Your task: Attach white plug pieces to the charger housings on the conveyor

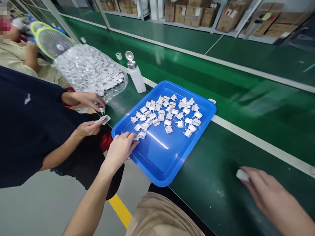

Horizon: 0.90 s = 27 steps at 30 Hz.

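Note:
A blue tray lies on the green table and holds several white plug pieces, most of them with two metal pins. My left hand reaches over the tray's left edge, its fingers closed round a white plug piece that they partly hide. To the right of the tray, my right hand is above the green table surface, a white piece pinched at its fingertips. That hand is slightly blurred.
A co-worker at the left holds white parts close to the tray. Behind are a plastic bag of white parts, a white pump bottle and a green fan. Cardboard boxes stand on a far shelf.

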Tool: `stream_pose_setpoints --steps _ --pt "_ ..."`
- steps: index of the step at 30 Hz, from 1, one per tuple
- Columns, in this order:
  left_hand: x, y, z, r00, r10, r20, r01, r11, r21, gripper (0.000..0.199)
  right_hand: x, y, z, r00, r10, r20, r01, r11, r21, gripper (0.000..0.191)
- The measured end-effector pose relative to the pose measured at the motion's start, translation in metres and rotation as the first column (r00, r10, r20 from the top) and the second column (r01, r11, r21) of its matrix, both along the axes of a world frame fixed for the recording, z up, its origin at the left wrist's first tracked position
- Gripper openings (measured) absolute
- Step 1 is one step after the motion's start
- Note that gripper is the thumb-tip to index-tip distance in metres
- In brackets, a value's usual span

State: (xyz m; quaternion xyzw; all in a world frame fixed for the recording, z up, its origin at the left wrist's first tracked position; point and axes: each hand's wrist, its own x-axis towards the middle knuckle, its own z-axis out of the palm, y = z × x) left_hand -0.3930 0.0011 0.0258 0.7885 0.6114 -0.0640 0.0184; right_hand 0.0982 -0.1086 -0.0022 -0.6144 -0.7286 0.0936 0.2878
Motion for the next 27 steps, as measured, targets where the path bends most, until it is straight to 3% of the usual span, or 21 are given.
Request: stream_pose_setpoints --steps 2,4,7,10,12,14,16,19,21,23,27 --pt "0.003 -0.005 0.006 0.998 0.006 0.056 -0.007 1.0 0.008 0.016 -0.029 -0.019 0.015 0.976 0.081 0.203 -0.077 0.997 -0.024 0.042" --pt "0.015 -0.016 0.009 0.984 0.024 0.174 -0.037 0.996 0.076 0.02 -0.045 -0.035 0.033 0.973 0.024 0.231 -0.011 0.998 -0.058 0.043" --pt "0.066 -0.047 0.006 0.873 -0.116 0.473 0.023 0.98 0.197 0.025 -0.065 -0.056 0.053 0.981 -0.144 -0.129 0.117 0.973 -0.199 0.038" --pt "0.15 -0.091 -0.001 0.613 -0.321 0.722 0.295 0.941 0.168 0.018 -0.088 -0.068 0.054 0.784 -0.216 -0.582 -0.078 0.896 -0.437 0.038" --pt "0.205 -0.115 -0.003 0.471 -0.338 0.815 0.412 0.901 0.135 0.03 -0.094 -0.071 0.048 0.664 -0.312 -0.679 -0.137 0.842 -0.521 0.039" --pt "0.245 -0.125 -0.005 0.403 -0.271 0.874 0.468 0.882 0.058 0.049 -0.088 -0.072 0.042 0.573 -0.428 -0.699 -0.05 0.833 -0.551 0.034" --pt "0.268 -0.12 -0.011 0.406 -0.226 0.886 0.472 0.882 0.008 0.062 -0.075 -0.074 0.037 0.451 -0.502 -0.738 0.054 0.84 -0.539 0.03" --pt "0.282 -0.101 -0.025 0.432 -0.333 0.838 0.541 0.839 0.055 0.055 -0.057 -0.078 0.031 0.303 -0.529 -0.793 0.143 0.848 -0.511 0.031" --pt "0.284 -0.09 -0.035 0.416 -0.433 0.8 0.633 0.769 0.087 0.046 -0.051 -0.081 0.026 0.27 -0.532 -0.803 0.18 0.847 -0.5 0.03" --pt "0.285 -0.084 -0.042 0.403 -0.481 0.778 0.668 0.736 0.108 0.042 -0.05 -0.083 0.021 0.267 -0.532 -0.804 0.221 0.846 -0.486 0.028" --pt "0.281 -0.087 -0.045 0.449 -0.49 0.747 0.61 0.779 0.144 0.031 -0.049 -0.085 0.012 0.265 -0.532 -0.804 0.308 0.837 -0.452 0.028"
